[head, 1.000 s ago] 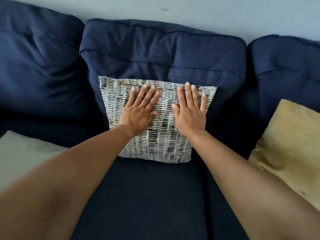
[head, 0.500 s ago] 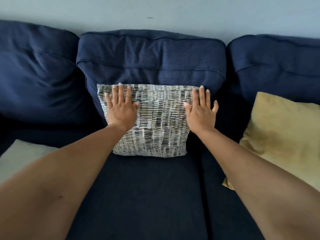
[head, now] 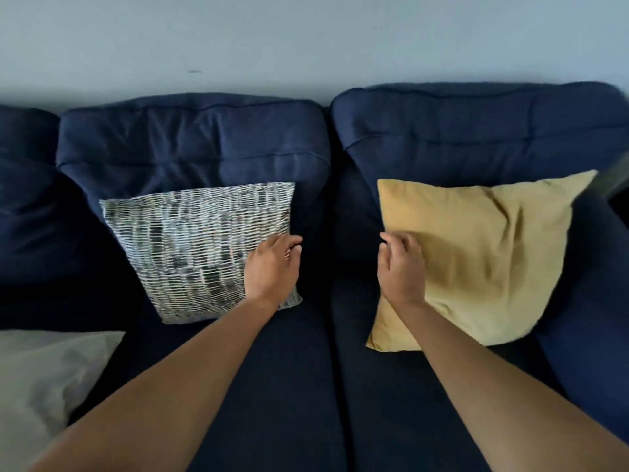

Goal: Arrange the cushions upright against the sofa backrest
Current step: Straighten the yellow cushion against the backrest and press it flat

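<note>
A black-and-white patterned cushion (head: 190, 247) leans upright against the middle navy backrest (head: 190, 141). My left hand (head: 272, 267) lies over its lower right edge with the fingers loosely curled and holds nothing. A yellow cushion (head: 483, 260) leans against the right backrest (head: 476, 131); its upper right corner is blurred. My right hand (head: 401, 267) is on that cushion's left edge with the fingers curled around it. A pale grey cushion (head: 51, 386) lies flat on the seat at the lower left.
The navy sofa seat (head: 289, 386) stretches under both forearms, with a seam between two seat pads. A third back cushion (head: 30, 212) sits at the far left. A plain grey wall (head: 306, 46) rises behind the sofa.
Both hands have left the face of the patterned cushion and moved right. My right hand has reached the yellow cushion's left edge. The view has swung right, and the yellow cushion now stands more upright.
</note>
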`<state>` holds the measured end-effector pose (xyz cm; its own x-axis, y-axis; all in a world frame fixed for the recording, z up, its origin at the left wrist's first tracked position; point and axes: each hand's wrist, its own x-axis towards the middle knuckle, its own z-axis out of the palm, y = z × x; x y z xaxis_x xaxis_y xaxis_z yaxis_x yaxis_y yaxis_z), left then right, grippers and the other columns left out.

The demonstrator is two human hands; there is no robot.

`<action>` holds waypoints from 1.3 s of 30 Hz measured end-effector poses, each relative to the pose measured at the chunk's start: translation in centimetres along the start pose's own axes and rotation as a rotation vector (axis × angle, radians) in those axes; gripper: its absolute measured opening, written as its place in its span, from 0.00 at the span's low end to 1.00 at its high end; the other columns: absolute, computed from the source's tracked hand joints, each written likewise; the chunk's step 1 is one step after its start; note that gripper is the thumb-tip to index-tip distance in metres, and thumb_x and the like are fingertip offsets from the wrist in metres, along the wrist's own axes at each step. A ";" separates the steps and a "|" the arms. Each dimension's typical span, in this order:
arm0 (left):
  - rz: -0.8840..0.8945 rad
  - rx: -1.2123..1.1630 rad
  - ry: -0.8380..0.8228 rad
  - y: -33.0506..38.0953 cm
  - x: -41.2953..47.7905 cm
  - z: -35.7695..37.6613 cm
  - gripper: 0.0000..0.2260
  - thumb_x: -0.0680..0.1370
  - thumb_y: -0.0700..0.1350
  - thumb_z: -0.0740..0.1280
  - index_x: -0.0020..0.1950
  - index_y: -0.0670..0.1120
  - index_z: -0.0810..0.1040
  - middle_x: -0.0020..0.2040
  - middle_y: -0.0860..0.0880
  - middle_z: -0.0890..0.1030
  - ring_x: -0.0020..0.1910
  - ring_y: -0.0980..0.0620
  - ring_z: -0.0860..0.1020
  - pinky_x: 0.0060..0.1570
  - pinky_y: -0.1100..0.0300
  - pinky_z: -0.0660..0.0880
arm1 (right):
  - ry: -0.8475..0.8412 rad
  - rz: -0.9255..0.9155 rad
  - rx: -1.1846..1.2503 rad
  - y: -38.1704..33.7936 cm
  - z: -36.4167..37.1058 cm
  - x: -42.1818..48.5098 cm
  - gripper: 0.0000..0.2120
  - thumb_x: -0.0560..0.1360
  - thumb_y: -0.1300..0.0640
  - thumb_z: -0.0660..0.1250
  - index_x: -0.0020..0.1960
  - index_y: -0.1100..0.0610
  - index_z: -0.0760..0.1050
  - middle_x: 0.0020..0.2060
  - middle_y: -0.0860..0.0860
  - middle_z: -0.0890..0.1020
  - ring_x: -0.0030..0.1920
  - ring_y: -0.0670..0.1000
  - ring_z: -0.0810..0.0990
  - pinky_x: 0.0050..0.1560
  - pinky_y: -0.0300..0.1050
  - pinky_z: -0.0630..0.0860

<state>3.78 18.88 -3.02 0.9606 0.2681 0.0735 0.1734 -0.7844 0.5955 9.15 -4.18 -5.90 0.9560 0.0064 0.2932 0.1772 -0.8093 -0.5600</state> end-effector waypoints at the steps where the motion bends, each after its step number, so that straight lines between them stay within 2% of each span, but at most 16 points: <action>1: 0.002 -0.006 -0.013 1.6 -0.2 1.3 0.12 0.83 0.50 0.64 0.63 0.51 0.81 0.60 0.50 0.82 0.57 0.47 0.79 0.60 0.46 0.75 | 0.028 -0.005 0.026 1.9 -1.3 0.2 0.12 0.81 0.61 0.62 0.61 0.62 0.79 0.56 0.60 0.78 0.53 0.61 0.78 0.54 0.54 0.77; 5: -0.014 -0.060 -0.036 7.2 -0.1 6.2 0.16 0.83 0.55 0.62 0.66 0.51 0.80 0.62 0.51 0.81 0.60 0.50 0.79 0.61 0.46 0.75 | 0.087 -0.065 0.048 7.8 -5.7 1.6 0.14 0.81 0.57 0.59 0.58 0.61 0.80 0.51 0.59 0.77 0.48 0.58 0.78 0.47 0.50 0.78; 9: -0.244 -0.362 0.008 13.0 1.9 11.0 0.22 0.81 0.61 0.62 0.71 0.53 0.75 0.66 0.53 0.78 0.63 0.56 0.77 0.61 0.59 0.73 | 0.173 -0.006 0.137 14.4 -10.8 4.6 0.15 0.81 0.56 0.58 0.61 0.61 0.77 0.54 0.61 0.77 0.48 0.59 0.78 0.49 0.48 0.76; 11: -0.361 -0.539 0.054 15.1 3.3 12.7 0.27 0.79 0.64 0.63 0.74 0.53 0.72 0.69 0.52 0.77 0.66 0.55 0.76 0.63 0.60 0.70 | 0.243 0.109 0.144 17.9 -13.3 6.6 0.15 0.80 0.58 0.60 0.64 0.63 0.75 0.55 0.63 0.76 0.50 0.61 0.77 0.52 0.52 0.76; 14: -0.463 -0.698 0.081 17.9 5.1 14.8 0.35 0.75 0.68 0.63 0.76 0.50 0.69 0.71 0.48 0.76 0.69 0.49 0.74 0.70 0.51 0.70 | 0.298 0.398 0.100 23.2 -16.5 9.9 0.21 0.80 0.53 0.62 0.69 0.61 0.70 0.62 0.63 0.74 0.59 0.63 0.74 0.58 0.57 0.71; 16: -0.509 -0.741 0.095 19.1 5.8 15.6 0.38 0.72 0.70 0.64 0.76 0.49 0.68 0.70 0.48 0.76 0.68 0.48 0.75 0.70 0.50 0.71 | 0.224 0.567 0.182 25.5 -17.5 11.9 0.29 0.78 0.46 0.64 0.75 0.57 0.64 0.69 0.59 0.70 0.66 0.60 0.71 0.65 0.58 0.69; 18: -0.562 -0.792 0.120 19.9 6.3 16.3 0.38 0.73 0.68 0.67 0.77 0.51 0.66 0.69 0.52 0.76 0.65 0.51 0.75 0.65 0.54 0.71 | 0.080 0.703 0.405 26.7 -18.1 13.4 0.41 0.74 0.38 0.66 0.79 0.53 0.55 0.76 0.54 0.64 0.73 0.56 0.67 0.70 0.57 0.66; 21: -0.604 -0.844 0.163 20.3 6.6 16.9 0.30 0.76 0.63 0.69 0.74 0.51 0.70 0.62 0.55 0.78 0.59 0.54 0.77 0.59 0.56 0.72 | -0.080 0.775 0.645 27.4 -17.9 15.2 0.48 0.71 0.36 0.69 0.81 0.47 0.46 0.77 0.48 0.63 0.72 0.51 0.66 0.68 0.49 0.64; 23: -0.644 -0.866 0.186 20.9 6.9 17.1 0.23 0.78 0.59 0.70 0.68 0.50 0.75 0.57 0.55 0.80 0.56 0.54 0.78 0.59 0.56 0.73 | -0.105 0.756 0.669 27.4 -17.6 16.2 0.42 0.72 0.41 0.72 0.79 0.49 0.56 0.71 0.47 0.71 0.65 0.48 0.71 0.65 0.47 0.66; 25: -0.658 -0.871 0.209 21.6 7.1 17.0 0.13 0.80 0.56 0.68 0.60 0.51 0.79 0.54 0.54 0.82 0.53 0.55 0.79 0.56 0.57 0.74 | -0.070 0.752 0.684 27.3 -17.1 16.8 0.22 0.74 0.47 0.72 0.67 0.51 0.74 0.59 0.47 0.80 0.58 0.49 0.78 0.65 0.50 0.72; 26: -0.646 -0.869 0.246 22.0 7.2 16.9 0.08 0.81 0.55 0.67 0.55 0.54 0.80 0.52 0.55 0.83 0.51 0.56 0.79 0.53 0.59 0.74 | -0.029 0.759 0.694 27.2 -17.0 17.0 0.12 0.75 0.48 0.71 0.58 0.49 0.79 0.53 0.47 0.82 0.55 0.49 0.80 0.64 0.52 0.75; 28: -0.611 -0.878 0.375 22.5 7.5 16.2 0.03 0.81 0.54 0.66 0.50 0.58 0.79 0.48 0.57 0.83 0.46 0.61 0.80 0.44 0.66 0.74 | 0.081 0.765 0.729 27.3 -17.6 17.6 0.02 0.77 0.50 0.70 0.45 0.46 0.80 0.47 0.45 0.84 0.50 0.46 0.81 0.61 0.51 0.77; 32: -0.533 -0.829 0.580 22.3 8.6 14.4 0.03 0.79 0.57 0.67 0.45 0.64 0.79 0.41 0.63 0.83 0.40 0.68 0.80 0.42 0.71 0.72 | 0.176 0.731 0.743 27.6 -18.4 19.0 0.06 0.78 0.48 0.68 0.42 0.44 0.78 0.44 0.41 0.83 0.47 0.42 0.80 0.60 0.48 0.77; 36: -0.516 -0.695 0.638 21.7 9.6 15.0 0.04 0.77 0.63 0.66 0.42 0.69 0.74 0.39 0.69 0.81 0.39 0.71 0.78 0.39 0.74 0.70 | 0.139 0.731 0.623 26.9 -16.6 18.8 0.07 0.79 0.45 0.64 0.44 0.44 0.77 0.45 0.41 0.81 0.54 0.50 0.80 0.70 0.59 0.67; 38: -0.552 -0.631 0.643 21.4 10.3 15.4 0.06 0.78 0.65 0.64 0.43 0.66 0.73 0.40 0.63 0.81 0.41 0.66 0.79 0.45 0.70 0.72 | 0.154 0.722 0.547 26.7 -16.0 18.8 0.09 0.80 0.43 0.62 0.52 0.46 0.78 0.50 0.43 0.82 0.57 0.52 0.79 0.72 0.61 0.62; 39: -0.587 -0.601 0.645 21.3 10.6 15.4 0.07 0.78 0.64 0.64 0.46 0.63 0.73 0.44 0.61 0.80 0.44 0.63 0.79 0.51 0.62 0.74 | 0.164 0.721 0.492 26.5 -15.9 18.9 0.13 0.80 0.42 0.61 0.56 0.48 0.77 0.54 0.46 0.81 0.59 0.53 0.78 0.72 0.60 0.60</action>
<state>21.02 -3.63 -1.87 0.4332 0.9000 -0.0480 0.2676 -0.0776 0.9604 28.14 -34.87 -2.88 0.8350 -0.5222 -0.1732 -0.3386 -0.2396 -0.9099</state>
